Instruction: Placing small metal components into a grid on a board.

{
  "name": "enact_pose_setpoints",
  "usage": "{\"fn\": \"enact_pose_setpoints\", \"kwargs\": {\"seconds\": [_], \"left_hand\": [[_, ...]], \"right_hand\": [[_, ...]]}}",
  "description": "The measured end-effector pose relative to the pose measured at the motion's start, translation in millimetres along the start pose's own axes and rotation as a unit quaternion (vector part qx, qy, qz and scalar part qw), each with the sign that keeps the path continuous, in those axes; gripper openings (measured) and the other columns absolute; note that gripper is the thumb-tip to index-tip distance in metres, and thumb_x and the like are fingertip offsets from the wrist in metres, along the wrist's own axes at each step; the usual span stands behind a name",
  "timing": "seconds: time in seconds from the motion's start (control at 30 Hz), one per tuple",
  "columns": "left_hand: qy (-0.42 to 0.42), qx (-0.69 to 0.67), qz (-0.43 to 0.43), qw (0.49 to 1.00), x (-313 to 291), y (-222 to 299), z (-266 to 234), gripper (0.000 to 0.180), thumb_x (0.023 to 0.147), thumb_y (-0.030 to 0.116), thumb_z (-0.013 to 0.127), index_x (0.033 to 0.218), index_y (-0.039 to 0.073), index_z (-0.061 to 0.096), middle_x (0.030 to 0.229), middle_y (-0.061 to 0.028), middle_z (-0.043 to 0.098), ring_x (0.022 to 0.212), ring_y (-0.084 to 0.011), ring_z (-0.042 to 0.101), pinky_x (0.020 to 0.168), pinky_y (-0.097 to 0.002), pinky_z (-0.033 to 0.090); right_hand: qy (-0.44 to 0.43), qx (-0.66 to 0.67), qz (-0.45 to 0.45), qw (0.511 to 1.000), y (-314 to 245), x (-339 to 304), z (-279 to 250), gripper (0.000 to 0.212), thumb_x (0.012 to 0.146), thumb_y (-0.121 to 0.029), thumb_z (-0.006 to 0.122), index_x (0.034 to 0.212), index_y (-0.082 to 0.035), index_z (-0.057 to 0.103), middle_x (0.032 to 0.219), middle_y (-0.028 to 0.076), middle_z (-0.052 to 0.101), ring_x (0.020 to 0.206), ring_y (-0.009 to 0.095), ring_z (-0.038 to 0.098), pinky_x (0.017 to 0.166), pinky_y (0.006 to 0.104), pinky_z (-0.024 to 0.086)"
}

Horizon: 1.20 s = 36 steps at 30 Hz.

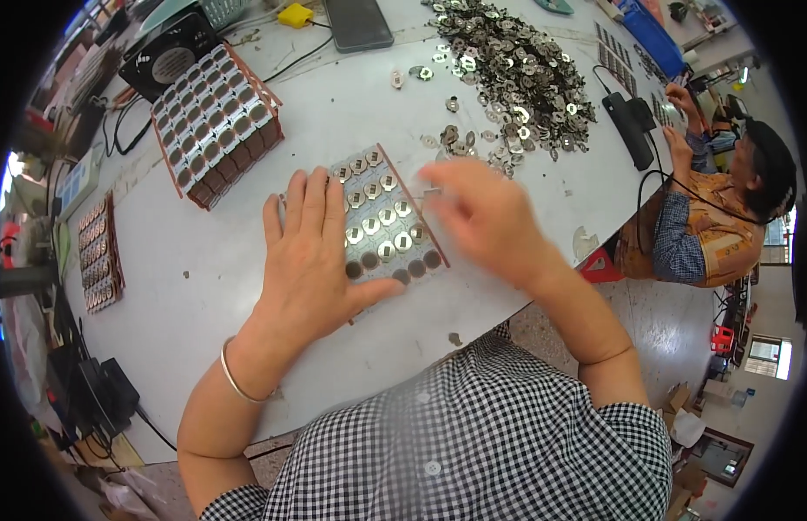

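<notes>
Grey with brown edging, the board [366, 211] lies on the worktop [204, 295], partly beneath the left hand [306, 247], its fingers spread wide. The right hand [490, 217], blurred, seems to pinch a metal piece [433, 190] beside it. Uneven left-hand pressure could let the board skid, jolting its discs [386, 217].

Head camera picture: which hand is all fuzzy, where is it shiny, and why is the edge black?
In the head view, the right hand is smeared, probably motion blur, while the left hand looks sharper; in the head view, glints dot the metal pile; also there, the round fisheye picture leaves black corners.
</notes>
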<state>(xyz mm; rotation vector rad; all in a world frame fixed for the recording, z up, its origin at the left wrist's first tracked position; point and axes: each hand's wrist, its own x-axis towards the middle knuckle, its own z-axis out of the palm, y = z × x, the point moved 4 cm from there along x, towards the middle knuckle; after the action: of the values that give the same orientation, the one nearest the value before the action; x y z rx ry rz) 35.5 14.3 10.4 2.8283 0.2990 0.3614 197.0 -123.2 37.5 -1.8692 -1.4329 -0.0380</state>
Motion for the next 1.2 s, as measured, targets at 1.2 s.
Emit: {"fn": "enact_pose_setpoints", "kwargs": {"seconds": [1.2], "left_hand": [[0.006, 0.002, 0.001, 1.0, 1, 1, 0, 0.116, 0.065, 0.061, 0.086, 0.139, -0.018, 0.045, 0.148, -0.0335, 0.042, 0.14, -0.051, 0.036, 0.112, -0.0663, 0.024]], "right_hand": [[-0.029, -0.122, -0.064, 0.99, 81, 103, 4, 0.014, 0.092, -0.017, 0.073, 0.099, -0.005, 0.074, 0.086, 0.011, 0.071, 0.076, 0.027, 0.067, 0.07, 0.0357, 0.054]]}}
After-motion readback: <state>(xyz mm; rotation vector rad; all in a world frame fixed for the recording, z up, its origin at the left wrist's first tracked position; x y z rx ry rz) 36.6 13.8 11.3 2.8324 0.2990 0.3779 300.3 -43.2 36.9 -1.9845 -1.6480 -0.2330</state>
